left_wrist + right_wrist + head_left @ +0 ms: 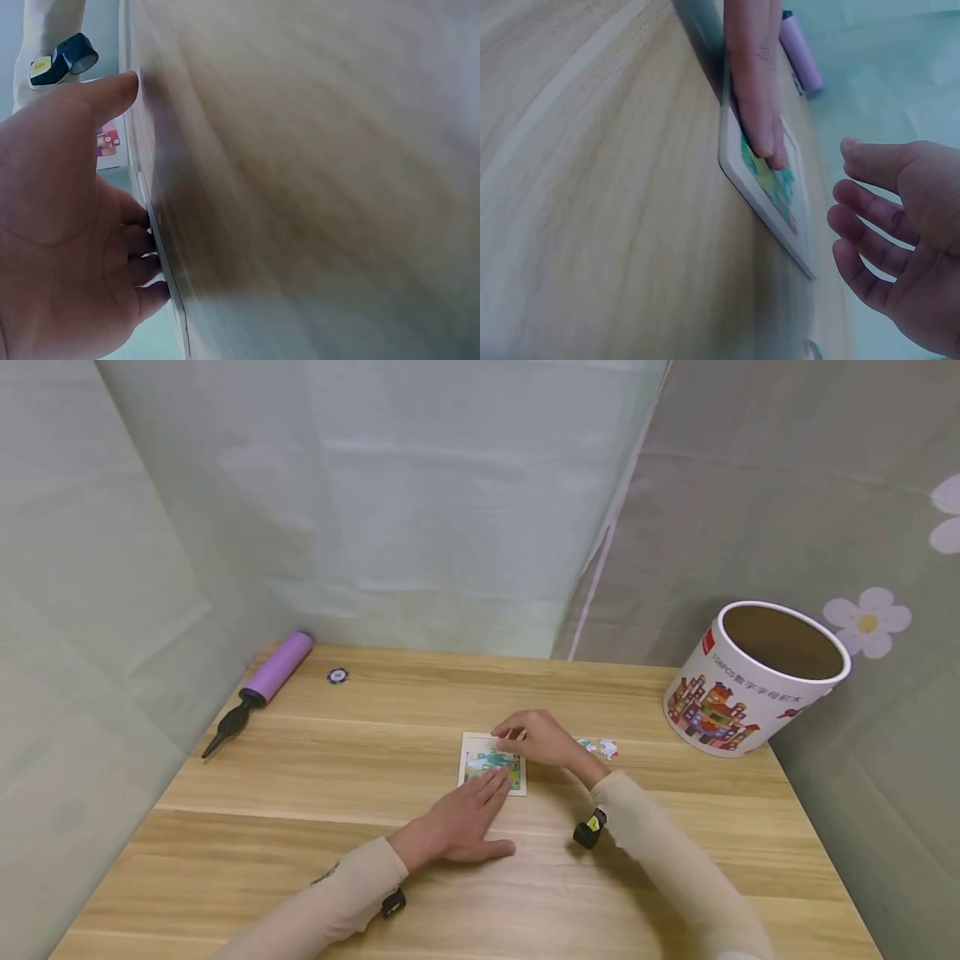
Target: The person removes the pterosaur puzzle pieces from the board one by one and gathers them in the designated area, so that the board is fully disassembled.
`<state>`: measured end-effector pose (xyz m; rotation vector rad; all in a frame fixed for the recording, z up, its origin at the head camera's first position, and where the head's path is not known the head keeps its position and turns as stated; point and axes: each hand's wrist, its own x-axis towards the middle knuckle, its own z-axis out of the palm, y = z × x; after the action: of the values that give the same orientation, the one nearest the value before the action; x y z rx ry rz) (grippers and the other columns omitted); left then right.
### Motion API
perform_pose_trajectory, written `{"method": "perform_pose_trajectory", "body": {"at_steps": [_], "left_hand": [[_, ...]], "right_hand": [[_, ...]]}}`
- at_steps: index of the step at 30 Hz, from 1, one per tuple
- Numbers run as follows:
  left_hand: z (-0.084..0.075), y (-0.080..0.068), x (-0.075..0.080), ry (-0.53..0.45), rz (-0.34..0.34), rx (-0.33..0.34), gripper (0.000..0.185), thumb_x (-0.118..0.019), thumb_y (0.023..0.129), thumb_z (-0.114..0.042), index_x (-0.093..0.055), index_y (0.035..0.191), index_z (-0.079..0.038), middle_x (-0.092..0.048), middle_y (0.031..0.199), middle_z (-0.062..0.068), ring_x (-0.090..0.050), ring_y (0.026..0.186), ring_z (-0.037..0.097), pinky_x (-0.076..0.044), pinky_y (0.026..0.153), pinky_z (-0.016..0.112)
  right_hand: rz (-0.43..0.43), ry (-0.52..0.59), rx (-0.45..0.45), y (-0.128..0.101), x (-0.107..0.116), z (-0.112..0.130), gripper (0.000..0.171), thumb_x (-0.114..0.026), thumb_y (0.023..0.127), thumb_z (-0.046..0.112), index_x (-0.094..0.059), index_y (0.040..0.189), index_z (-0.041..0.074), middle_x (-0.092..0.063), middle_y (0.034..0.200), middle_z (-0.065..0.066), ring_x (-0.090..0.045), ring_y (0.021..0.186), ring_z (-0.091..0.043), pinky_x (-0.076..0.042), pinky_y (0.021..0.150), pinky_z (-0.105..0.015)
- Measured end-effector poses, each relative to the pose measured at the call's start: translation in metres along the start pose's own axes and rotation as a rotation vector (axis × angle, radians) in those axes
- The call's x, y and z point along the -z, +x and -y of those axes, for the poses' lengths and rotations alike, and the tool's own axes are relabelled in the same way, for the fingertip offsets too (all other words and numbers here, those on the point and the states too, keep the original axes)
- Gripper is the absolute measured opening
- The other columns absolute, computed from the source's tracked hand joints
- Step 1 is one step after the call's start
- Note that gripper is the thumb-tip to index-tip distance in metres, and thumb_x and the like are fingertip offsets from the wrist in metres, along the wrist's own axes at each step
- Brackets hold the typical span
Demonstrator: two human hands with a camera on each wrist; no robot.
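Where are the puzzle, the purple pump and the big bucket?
Puzzle (pixel 481 760): head view, on the picture inside its pale frame.
Purple pump (pixel 272 676): head view, on its barrel.
Big bucket (pixel 731 695): head view, on its printed wall.

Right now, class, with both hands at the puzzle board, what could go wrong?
First, the left hand rests on the puzzle board, so a sideways push might slide it. Second, the puzzle pieces on the table lie close by the wrist of the right hand, so a sweep could scatter them. Third, the left fingers cover part of the picture, perhaps hiding a misfit.
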<state>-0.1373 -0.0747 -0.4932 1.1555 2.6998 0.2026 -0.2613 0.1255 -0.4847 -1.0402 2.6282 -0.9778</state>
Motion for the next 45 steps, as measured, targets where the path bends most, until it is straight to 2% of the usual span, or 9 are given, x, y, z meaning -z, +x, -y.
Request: {"method": "perform_pose_trajectory", "body": {"at_steps": [7,11,21,28,39,45], "left_hand": [[0.001,0.002,-0.001,0.036,0.026,0.005,0.092,-0.048,0.100,-0.062,-0.024,0.159,0.005,-0.020,0.168,0.020,-0.018,0.156,0.031,-0.021,0.126,0.039],[0.002,0.003,-0.001,0.044,0.033,0.002,0.092,-0.049,0.100,-0.061,-0.024,0.159,0.005,-0.020,0.168,0.020,-0.018,0.157,0.030,-0.020,0.126,0.038],[0.002,0.004,-0.002,0.052,0.027,-0.008,0.092,-0.049,0.100,-0.061,-0.025,0.158,0.007,-0.022,0.167,0.021,-0.020,0.156,0.030,-0.021,0.126,0.038],[0.002,0.003,0.002,0.012,0.043,0.007,0.093,-0.051,0.099,-0.060,-0.024,0.159,0.007,-0.019,0.168,0.022,-0.018,0.156,0.030,-0.021,0.126,0.038],[0.002,0.004,0.006,-0.031,0.072,0.037,0.096,-0.055,0.097,-0.060,-0.024,0.159,0.006,-0.018,0.168,0.023,-0.018,0.156,0.030,-0.022,0.126,0.039],[0.001,0.003,0.007,-0.039,0.083,0.036,0.096,-0.056,0.097,-0.059,-0.023,0.159,0.007,-0.016,0.168,0.023,-0.016,0.157,0.031,-0.021,0.126,0.040]], "right_hand": [[0.029,0.044,0.013,0.013,-0.014,0.005,0.018,-0.074,0.095,0.020,-0.080,0.109,0.011,-0.076,0.105,-0.002,-0.070,0.091,-0.011,-0.058,0.080,-0.027],[0.035,0.017,0.039,0.019,-0.019,0.008,0.015,-0.076,0.094,0.020,-0.081,0.105,0.012,-0.076,0.100,0.001,-0.069,0.089,-0.010,-0.057,0.080,-0.026],[0.039,-0.032,0.011,0.024,-0.029,0.009,0.014,-0.079,0.091,0.023,-0.082,0.102,0.014,-0.072,0.093,0.004,-0.062,0.080,-0.006,-0.053,0.072,-0.023],[0.028,-0.056,-0.010,0.028,-0.038,0.010,0.010,-0.080,0.090,0.025,-0.083,0.096,0.018,-0.069,0.088,0.009,-0.060,0.080,-0.005,-0.051,0.073,-0.024],[0.006,-0.007,-0.063,0.027,-0.042,0.016,0.005,-0.079,0.091,0.021,-0.082,0.089,0.019,-0.069,0.089,0.008,-0.059,0.082,-0.007,-0.050,0.076,-0.027],[0.018,0.091,-0.087,0.025,-0.040,0.017,0.004,-0.078,0.092,0.020,-0.079,0.089,0.018,-0.071,0.091,0.008,-0.060,0.083,-0.007,-0.051,0.077,-0.026]]}}
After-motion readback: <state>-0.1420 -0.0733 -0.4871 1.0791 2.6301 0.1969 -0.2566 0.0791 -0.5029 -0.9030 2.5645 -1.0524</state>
